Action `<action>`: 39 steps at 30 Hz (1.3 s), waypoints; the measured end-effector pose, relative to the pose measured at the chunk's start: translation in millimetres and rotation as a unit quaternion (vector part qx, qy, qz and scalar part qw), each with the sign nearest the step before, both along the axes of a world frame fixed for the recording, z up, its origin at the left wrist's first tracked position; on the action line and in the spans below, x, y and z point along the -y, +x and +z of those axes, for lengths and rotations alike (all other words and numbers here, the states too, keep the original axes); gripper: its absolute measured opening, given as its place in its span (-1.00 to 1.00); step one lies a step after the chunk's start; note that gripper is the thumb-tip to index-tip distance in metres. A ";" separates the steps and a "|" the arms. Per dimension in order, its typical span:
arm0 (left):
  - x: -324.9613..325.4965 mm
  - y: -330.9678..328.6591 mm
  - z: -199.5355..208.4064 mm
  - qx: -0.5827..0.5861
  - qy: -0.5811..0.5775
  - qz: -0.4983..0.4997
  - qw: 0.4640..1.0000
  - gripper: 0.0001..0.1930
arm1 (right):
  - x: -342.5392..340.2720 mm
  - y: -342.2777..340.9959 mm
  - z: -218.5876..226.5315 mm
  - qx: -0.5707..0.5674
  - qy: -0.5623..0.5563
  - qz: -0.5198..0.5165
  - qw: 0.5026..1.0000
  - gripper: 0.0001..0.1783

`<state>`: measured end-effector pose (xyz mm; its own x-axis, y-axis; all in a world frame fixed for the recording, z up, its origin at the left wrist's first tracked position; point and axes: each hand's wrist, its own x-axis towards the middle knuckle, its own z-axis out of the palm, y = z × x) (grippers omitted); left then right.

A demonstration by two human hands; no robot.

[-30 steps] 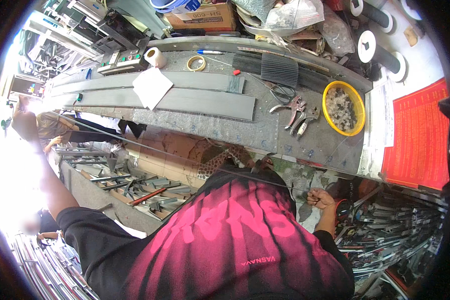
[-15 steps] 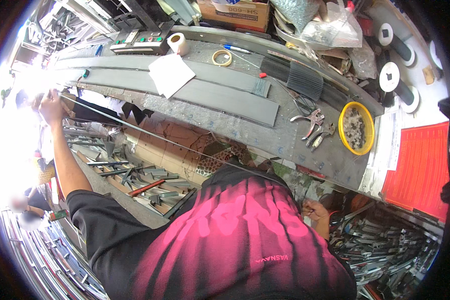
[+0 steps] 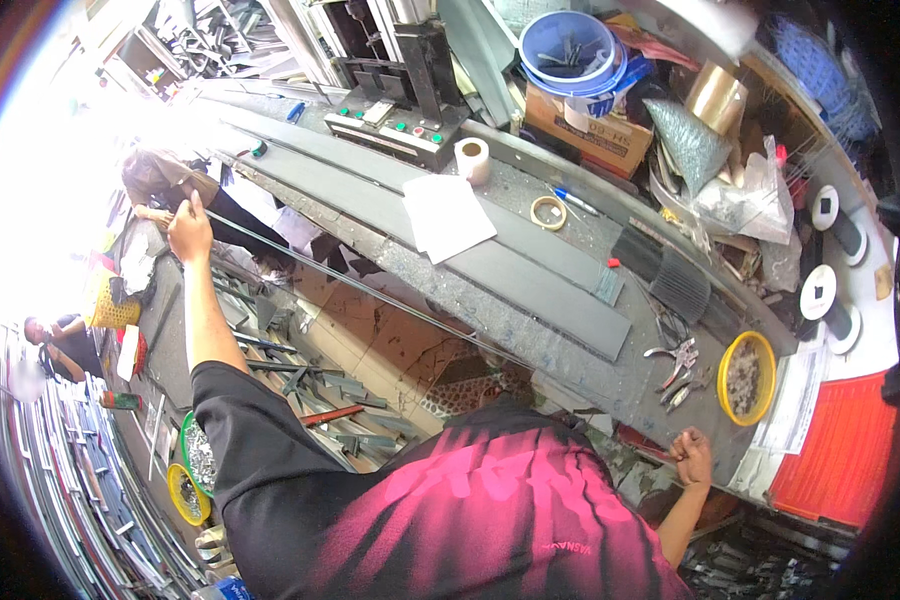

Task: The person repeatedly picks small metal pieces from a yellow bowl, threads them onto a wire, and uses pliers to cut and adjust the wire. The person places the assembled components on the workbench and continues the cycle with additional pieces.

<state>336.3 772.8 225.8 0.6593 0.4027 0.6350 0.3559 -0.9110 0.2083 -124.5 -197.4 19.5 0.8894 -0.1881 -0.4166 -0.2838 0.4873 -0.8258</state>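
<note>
My left hand (image 3: 188, 232) is stretched far out to the left and closed on one end of a long thin dark strip (image 3: 370, 292). The strip runs taut along the front edge of the workbench (image 3: 450, 290) toward my chest, where my pink and black shirt hides it. My right hand (image 3: 692, 456) is a closed fist at the bench's near right edge, below a yellow bowl (image 3: 748, 378) of small metal parts. It seems to grip the strip's other end, though the strip is hard to make out there.
Long grey profiles (image 3: 530, 285), a white paper sheet (image 3: 448, 215), tape rolls (image 3: 548, 212), pliers (image 3: 678, 360), a push-button control box (image 3: 395, 120) and a blue bucket (image 3: 568, 50) lie on the bench. Metal offcuts litter the floor (image 3: 300, 370). Two other people (image 3: 160, 185) are at far left.
The view has swung and the bench now sits higher right. My left arm reaches further out along the strip. My right fist, hidden half a second ago, shows again at the bench edge.
</note>
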 end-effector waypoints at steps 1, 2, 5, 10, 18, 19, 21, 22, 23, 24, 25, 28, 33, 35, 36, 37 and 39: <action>-8.5 -5.4 -7.0 -0.042 0.003 0.032 0.999 -0.46 | -11.9 10.0 0.5 -0.026 -0.029 -0.014 0.999 -0.80; -9.2 -10.3 -25.2 -0.088 0.013 0.058 0.994 -0.41 | -23.4 21.6 1.3 -0.021 -0.037 0.019 0.999 -0.82; 24.5 -39.2 -94.5 -0.170 -0.001 0.213 0.962 -0.15 | -64.7 56.6 5.3 -0.033 -0.240 0.168 0.955 -0.76; 251.0 -108.1 -174.3 -0.077 -0.160 -0.279 0.944 -0.76 | -158.2 113.4 -4.4 0.043 -0.338 0.326 0.882 -0.68; 570.4 -259.8 -200.1 -0.315 -0.389 -0.552 0.667 -0.63 | -188.9 159.2 -50.4 0.127 -0.280 0.379 0.873 -0.73; 582.8 -267.3 -205.9 -0.303 -0.398 -0.553 0.666 -0.61 | -185.6 160.4 -53.0 0.123 -0.259 0.371 0.884 -0.73; 597.6 -283.3 -215.3 -0.330 -0.427 -0.518 0.663 -0.56 | -174.6 159.9 -52.8 0.170 -0.259 0.348 0.885 -0.74; 600.6 -290.0 -218.6 -0.319 -0.418 -0.510 0.680 -0.57 | -169.5 160.6 -51.0 0.173 -0.257 0.346 0.886 -0.75; 602.0 -295.3 -220.7 -0.326 -0.439 -0.494 0.676 -0.57 | -161.9 162.4 -47.5 0.186 -0.279 0.360 0.871 -0.75; 603.4 -300.8 -221.5 -0.347 -0.466 -0.473 0.662 -0.56 | -155.4 163.1 -43.5 0.194 -0.285 0.370 0.863 -0.75; 604.1 -304.6 -221.1 -0.356 -0.459 -0.462 0.670 -0.57 | -150.2 163.8 -39.7 0.187 -0.301 0.379 0.855 -0.75; 607.2 -315.1 -215.3 -0.307 -0.379 -0.490 0.723 -0.64 | -141.1 166.2 -29.8 0.187 -0.314 0.403 0.839 -0.75; 612.3 -320.7 -203.8 -0.271 -0.365 -0.495 0.740 -0.72 | -139.9 168.6 -16.9 0.219 -0.272 0.413 0.841 -0.77; 613.8 -321.9 -198.0 -0.277 -0.369 -0.488 0.741 -0.65 | -139.1 169.2 -9.9 0.225 -0.268 0.421 0.837 -0.76; 614.8 -322.7 -194.4 -0.277 -0.365 -0.488 0.743 -0.66 | -138.1 169.3 -5.9 0.214 -0.244 0.433 0.841 -0.76; 617.1 -324.1 -190.2 -0.255 -0.368 -0.485 0.751 -0.66 | -136.6 168.6 -1.6 0.201 -0.228 0.443 0.843 -0.75; 622.2 -325.4 -179.2 -0.240 -0.371 -0.484 0.756 -0.66 | -132.3 166.4 7.4 0.194 -0.215 0.459 0.840 -0.75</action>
